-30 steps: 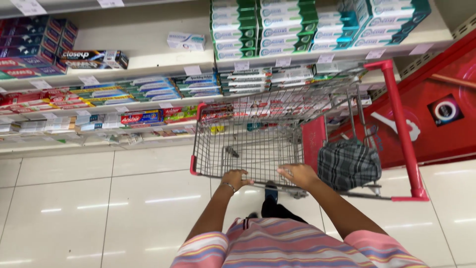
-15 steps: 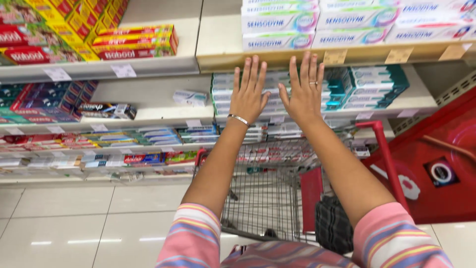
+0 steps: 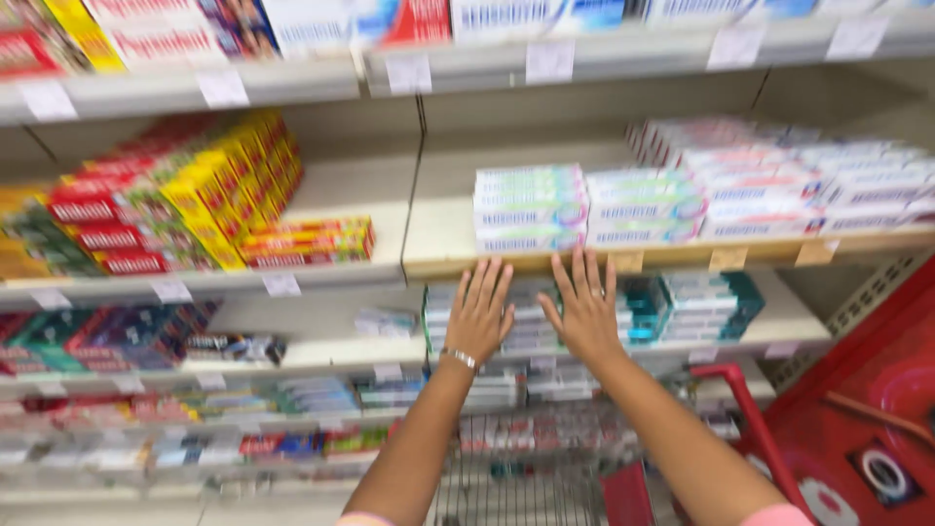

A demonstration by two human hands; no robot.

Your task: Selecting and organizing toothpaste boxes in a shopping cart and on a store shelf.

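Both my hands are raised toward shop shelves, palms forward, fingers spread, holding nothing. My left hand [image 3: 480, 312], with a thin bracelet at the wrist, hovers in front of a stack of white toothpaste boxes [image 3: 531, 208] on a wooden shelf edge [image 3: 584, 261]. My right hand [image 3: 585, 307], wearing a ring, is beside it, just below the same stack and in front of teal boxes [image 3: 687, 304] on the shelf underneath. I cannot tell if either hand touches a box.
A wire shopping cart [image 3: 526, 492] with a red handle [image 3: 748, 424] stands below my arms. Red and yellow boxes [image 3: 195, 200] fill the left shelf. A red fixture [image 3: 877, 429] is at right. More boxed goods line the lower shelves [image 3: 243, 399].
My hands left the cart handle and rose toward the shelves. The view tilted up and moved closer; the hands now sit lower against the white box stack.
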